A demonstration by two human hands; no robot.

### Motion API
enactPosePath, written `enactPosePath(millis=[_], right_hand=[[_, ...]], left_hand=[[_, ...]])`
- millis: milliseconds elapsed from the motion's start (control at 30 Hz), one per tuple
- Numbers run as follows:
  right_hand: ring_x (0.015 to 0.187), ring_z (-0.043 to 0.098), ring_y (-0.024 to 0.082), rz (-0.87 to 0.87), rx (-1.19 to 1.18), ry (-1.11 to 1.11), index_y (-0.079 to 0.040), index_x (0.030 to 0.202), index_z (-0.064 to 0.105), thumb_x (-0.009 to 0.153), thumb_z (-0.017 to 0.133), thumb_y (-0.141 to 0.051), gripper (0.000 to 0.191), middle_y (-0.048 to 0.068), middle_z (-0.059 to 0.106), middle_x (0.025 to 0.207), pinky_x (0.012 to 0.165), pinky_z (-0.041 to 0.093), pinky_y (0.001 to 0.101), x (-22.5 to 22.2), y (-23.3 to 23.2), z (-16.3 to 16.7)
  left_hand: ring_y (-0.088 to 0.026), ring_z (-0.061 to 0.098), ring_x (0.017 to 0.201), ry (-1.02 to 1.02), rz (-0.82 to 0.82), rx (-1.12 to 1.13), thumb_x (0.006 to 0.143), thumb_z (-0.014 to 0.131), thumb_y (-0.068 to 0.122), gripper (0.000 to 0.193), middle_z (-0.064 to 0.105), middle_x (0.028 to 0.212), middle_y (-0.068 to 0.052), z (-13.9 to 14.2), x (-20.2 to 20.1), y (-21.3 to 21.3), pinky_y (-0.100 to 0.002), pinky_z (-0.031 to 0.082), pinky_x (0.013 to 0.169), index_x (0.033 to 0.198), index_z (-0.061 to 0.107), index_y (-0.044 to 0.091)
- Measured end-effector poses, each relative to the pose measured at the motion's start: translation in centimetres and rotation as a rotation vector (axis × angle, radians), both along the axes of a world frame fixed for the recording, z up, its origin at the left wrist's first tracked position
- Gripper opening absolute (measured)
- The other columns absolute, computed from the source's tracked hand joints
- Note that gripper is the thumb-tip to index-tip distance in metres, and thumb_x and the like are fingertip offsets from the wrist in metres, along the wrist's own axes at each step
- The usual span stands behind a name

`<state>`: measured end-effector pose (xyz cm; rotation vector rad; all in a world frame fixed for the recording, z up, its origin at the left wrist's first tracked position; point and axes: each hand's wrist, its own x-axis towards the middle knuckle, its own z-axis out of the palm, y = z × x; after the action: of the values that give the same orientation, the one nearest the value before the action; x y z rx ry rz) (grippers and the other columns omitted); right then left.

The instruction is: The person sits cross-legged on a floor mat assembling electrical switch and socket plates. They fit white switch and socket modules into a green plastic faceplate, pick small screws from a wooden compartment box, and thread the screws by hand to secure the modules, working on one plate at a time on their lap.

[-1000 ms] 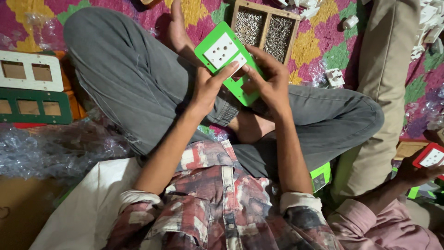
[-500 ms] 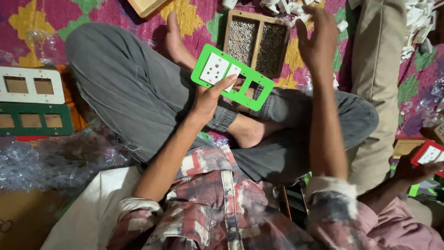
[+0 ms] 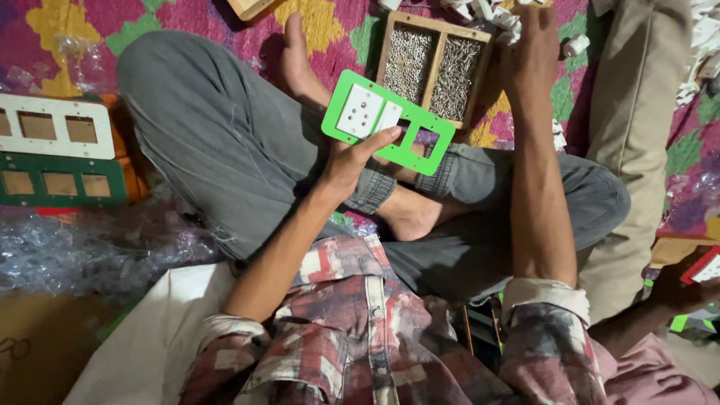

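My left hand [image 3: 349, 161] grips a green switch plate [image 3: 439, 142] from below, thumb on its front, and holds it up over my crossed legs. A white socket module [image 3: 360, 111] and a small white switch sit in the plate; two cut-outs beside them are bare. My right hand [image 3: 532, 45] is stretched far forward past a wooden two-compartment box [image 3: 433, 67] of screws, with its fingers among small white parts [image 3: 487, 11] at the top edge. The fingertips are hidden, so whether they hold anything is unclear.
A white plate [image 3: 52, 127] and a dark green plate [image 3: 56, 182] are stacked at the left above crumpled plastic wrap [image 3: 90, 247]. A co-worker's beige trouser leg [image 3: 637, 112] runs down the right, and their hand holds a red plate [image 3: 705, 266]. A patterned cloth covers the floor.
My right hand let go of the green plate and reached forward, past the screw box, to the white parts. The left hand kept the plate and tilted it flatter.
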<state>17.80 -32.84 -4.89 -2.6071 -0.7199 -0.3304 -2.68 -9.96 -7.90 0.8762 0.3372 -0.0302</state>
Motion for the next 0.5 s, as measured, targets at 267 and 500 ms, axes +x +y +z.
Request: enactPosePath(millis=[267,500], right_hand=[[0.099,0.073,0.022,-0.092,0.269,0.027,-0.001,0.129,0.063,0.104,0.074,-0.001,0.027,0.015,0.067,0.116,0.079,0.065,0.0319,-0.5,-1.2,0.1],[0.095,0.070,0.015,-0.025,0.923,0.626,0.000,0.141,0.065,0.118,0.062,-0.014,0.028,0.010,0.074,0.111,0.078,0.054,0.0276,-3.9,-0.7,1.1]], left_hand=[[-0.011,0.067,0.097,-0.005,-0.011,0.029,0.090,0.077,0.002,0.025,0.070,0.106,-0.001,0.6,-0.3,0.6,-0.029,0.055,0.086,0.114,0.069,0.002],[-0.010,0.068,0.096,-0.053,0.023,0.079,0.093,0.076,0.003,0.024,0.071,0.106,-0.001,-0.3,0.0,0.0,-0.027,0.057,0.083,0.115,0.069,0.001]])
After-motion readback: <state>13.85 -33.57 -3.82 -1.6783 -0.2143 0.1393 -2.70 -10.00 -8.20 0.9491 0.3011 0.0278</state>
